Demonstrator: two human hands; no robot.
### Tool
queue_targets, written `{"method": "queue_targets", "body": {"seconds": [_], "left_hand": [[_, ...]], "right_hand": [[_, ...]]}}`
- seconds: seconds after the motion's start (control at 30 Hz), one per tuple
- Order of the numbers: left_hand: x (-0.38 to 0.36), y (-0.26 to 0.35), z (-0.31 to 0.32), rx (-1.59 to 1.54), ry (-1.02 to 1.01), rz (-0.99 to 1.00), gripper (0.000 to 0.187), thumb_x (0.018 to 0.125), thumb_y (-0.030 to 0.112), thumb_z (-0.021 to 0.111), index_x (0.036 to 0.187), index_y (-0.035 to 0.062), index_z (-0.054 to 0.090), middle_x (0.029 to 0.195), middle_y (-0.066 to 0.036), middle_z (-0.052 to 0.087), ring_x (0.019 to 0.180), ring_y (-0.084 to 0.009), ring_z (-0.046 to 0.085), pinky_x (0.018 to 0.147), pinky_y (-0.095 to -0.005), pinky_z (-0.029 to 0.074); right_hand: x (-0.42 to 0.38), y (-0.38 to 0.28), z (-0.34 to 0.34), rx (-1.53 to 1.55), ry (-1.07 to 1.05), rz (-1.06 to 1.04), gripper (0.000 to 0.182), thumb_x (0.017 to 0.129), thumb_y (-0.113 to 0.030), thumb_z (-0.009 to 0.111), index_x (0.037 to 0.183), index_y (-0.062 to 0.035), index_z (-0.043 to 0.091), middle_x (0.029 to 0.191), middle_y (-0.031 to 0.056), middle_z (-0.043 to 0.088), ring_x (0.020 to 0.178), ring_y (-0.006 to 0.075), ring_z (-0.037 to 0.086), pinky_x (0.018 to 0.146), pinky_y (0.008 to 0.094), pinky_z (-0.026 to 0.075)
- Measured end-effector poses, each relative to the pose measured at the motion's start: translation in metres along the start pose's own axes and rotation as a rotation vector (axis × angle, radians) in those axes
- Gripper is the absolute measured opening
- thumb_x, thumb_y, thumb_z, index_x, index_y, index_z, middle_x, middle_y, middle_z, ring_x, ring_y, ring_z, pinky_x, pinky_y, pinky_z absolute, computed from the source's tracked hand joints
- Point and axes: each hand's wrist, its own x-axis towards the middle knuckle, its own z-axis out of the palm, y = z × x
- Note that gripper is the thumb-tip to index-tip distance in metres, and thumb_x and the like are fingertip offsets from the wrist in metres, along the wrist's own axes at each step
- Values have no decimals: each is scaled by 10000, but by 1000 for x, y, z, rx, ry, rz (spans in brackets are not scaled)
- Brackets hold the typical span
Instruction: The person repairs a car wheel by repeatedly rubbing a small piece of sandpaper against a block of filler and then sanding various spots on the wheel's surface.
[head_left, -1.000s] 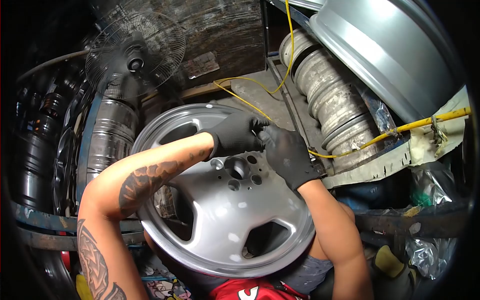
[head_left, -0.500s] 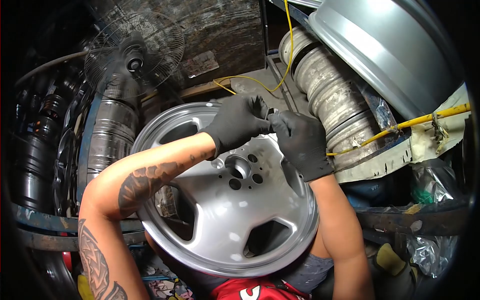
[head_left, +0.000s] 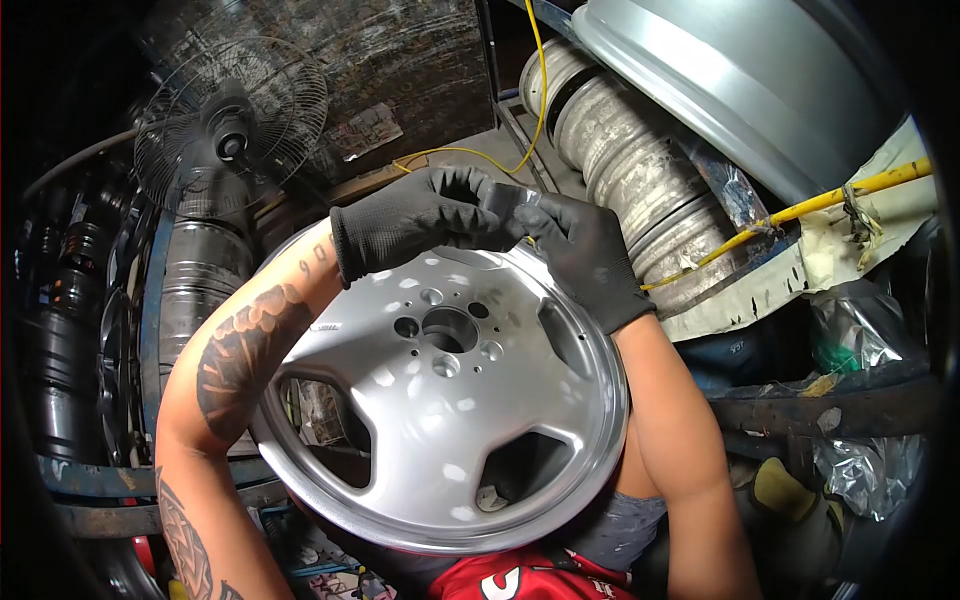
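A silver alloy wheel lies face up over my lap, with lighter patches dotted across its spokes and hub. Above its far rim, my two black-gloved hands meet. My left hand has its fingers curled and pinches one side of a small dark grey sheet that looks like sandpaper. The sheet's other side is in the grip of my right hand, thumb pressed against it. Part of the sheet is hidden by the fingers. Both hands seem to be off the wheel's face.
A wire-caged fan stands at the far left beside stacked rims. Worn rims lie in a row at the right, below a large silver rim. A yellow hose crosses the right side.
My left hand has drawn back to the left, and the dark sheet now shows between both hands. The head view has shifted a little to the right.
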Motion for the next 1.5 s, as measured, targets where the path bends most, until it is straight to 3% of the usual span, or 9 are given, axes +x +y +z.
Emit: {"method": "queue_targets", "body": {"seconds": [0.17, 0.27, 0.37, 0.57, 0.97, 1.1, 1.3, 1.43, 1.5], "left_hand": [[-6, 11, 2, 219, 17, -27, 365, 916, 268, 833, 1166, 34, 705, 1059, -45, 734, 921, -122, 674, 815, -280, 551], [-2, 10, -9, 227, -46, 9, 397, 912, 304, 840, 1175, 39, 705, 1044, -20, 720, 901, -104, 654, 806, -264, 543], [-1, 8, -14, 223, -60, 51, 405, 914, 317, 840, 1182, 45, 705, 1024, 0, 710, 887, -83, 640, 780, -243, 533], [-2, 5, -13, 281, 68, -12, 329, 945, 274, 814, 1165, 57, 700, 999, 27, 705, 841, -48, 624, 716, -220, 521], [-3, 2, -26, 207, 20, -98, 235, 944, 241, 809, 1093, 88, 711, 889, 53, 677, 760, -48, 611, 657, -214, 516], [-4, 3, -24, 297, 0, -103, 213, 987, 269, 759, 1089, 88, 711, 887, 50, 674, 755, -49, 612, 692, -226, 532], [3, 8, -6, 210, 296, 31, 290, 1045, 366, 664, 1152, 100, 712, 909, 33, 685, 757, -53, 631, 742, -242, 547], [-1, 8, 15, 1066, 400, 400, 277, 971, 271, 766, 1113, 36, 728, 902, -60, 749, 819, -128, 711, 765, -316, 575], [0, 6, 18, 1160, 423, 461, 188, 956, 172, 761, 1062, 19, 733, 905, -132, 750, 797, -181, 726, 747, -351, 574]], "right_hand": [[-1, 4, -2, 74, 17, 1, 318, 1016, -325, 691, 1112, -31, 764, 924, 143, 780, 809, 221, 747, 779, 333, 568], [2, 7, 1, 554, -14, 152, 305, 1017, -263, 709, 1148, 9, 743, 955, 88, 775, 824, 123, 723, 778, 278, 573], [0, 3, -7, 672, -57, 271, 291, 1014, -208, 714, 1178, 33, 712, 982, 57, 757, 846, 87, 706, 777, 226, 569], [-1, 3, -6, 985, -187, 288, 263, 1012, -203, 715, 1178, 0, 690, 923, 37, 708, 813, 88, 684, 757, 231, 579], [-1, -2, 25, 897, -123, 119, 445, 1029, -207, 701, 1411, -8, 589, 1026, 23, 687, 790, 58, 611, 715, 207, 529], [0, -2, 29, 783, -4, 108, 344, 1023, -243, 719, 1265, -4, 666, 970, -5, 679, 755, 30, 552, 678, 184, 484], [3, -2, 22, 473, 276, 237, 287, 1007, -264, 741, 1077, 12, 712, 909, 0, 691, 816, 49, 569, 742, 224, 488], [3, 11, 29, 557, 308, 287, 297, 1005, -273, 737, 1050, 19, 712, 912, 7, 693, 816, 64, 568, 779, 250, 498], [-1, -1, 27, 574, 283, 339, 303, 1005, -282, 736, 1062, 15, 715, 912, 9, 693, 820, 66, 573, 786, 252, 503]]}}
